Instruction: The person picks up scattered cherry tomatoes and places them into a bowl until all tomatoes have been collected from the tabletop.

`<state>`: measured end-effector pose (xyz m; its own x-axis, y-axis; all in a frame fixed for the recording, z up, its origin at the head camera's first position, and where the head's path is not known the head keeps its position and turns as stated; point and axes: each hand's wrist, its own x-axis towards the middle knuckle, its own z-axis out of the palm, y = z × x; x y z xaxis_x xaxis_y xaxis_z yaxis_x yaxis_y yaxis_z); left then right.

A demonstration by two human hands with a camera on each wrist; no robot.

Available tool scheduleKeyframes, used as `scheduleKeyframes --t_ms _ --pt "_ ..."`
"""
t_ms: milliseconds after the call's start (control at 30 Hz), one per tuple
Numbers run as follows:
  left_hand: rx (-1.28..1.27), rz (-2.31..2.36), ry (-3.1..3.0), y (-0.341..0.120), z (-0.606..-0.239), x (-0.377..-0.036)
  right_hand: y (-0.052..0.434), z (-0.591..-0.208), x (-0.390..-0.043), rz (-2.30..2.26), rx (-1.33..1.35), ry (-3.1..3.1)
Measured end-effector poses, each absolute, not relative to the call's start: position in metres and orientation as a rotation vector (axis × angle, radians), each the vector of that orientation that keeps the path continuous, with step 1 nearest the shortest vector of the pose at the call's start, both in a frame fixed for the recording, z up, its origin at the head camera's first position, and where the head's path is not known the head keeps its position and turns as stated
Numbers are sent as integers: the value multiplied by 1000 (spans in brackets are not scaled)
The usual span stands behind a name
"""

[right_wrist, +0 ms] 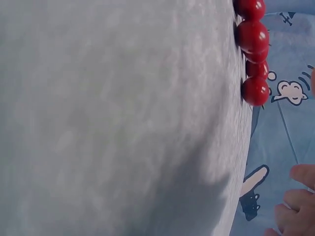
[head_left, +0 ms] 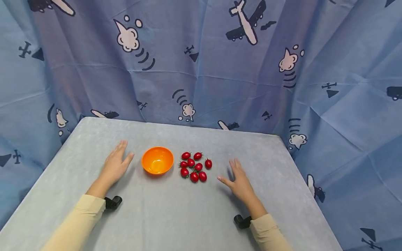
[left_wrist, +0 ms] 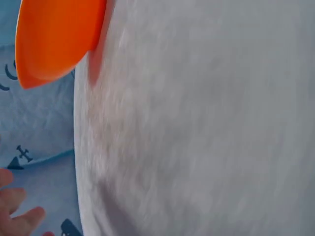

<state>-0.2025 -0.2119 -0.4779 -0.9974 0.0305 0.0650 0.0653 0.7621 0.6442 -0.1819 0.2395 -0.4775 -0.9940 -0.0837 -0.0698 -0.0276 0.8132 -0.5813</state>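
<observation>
While our left hand (head_left: 114, 164) lies flat beside the orange bowl (head_left: 157, 160), fingers straight, it holds nothing. Our right hand (head_left: 239, 182) lies flat too, fingers spread, near the cherry tomatoes (head_left: 194, 166), not touching.

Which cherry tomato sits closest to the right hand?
The cherry tomato at the front right corner of the cluster, beside another at the front edge. It lies nearest the right hand; the rest sit farther back or nearer the orange bowl.
</observation>
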Motion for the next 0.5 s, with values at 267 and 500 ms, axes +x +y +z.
scheduleKeyframes --t_ms 267,500 --pt "-69 -1387 -2836 -198 -480 -205 228 -479 -181 -990 -79 2884" --pt "15 -1710 -2725 -191 -483 -206 219 -480 -180 -1049 -48 2860"
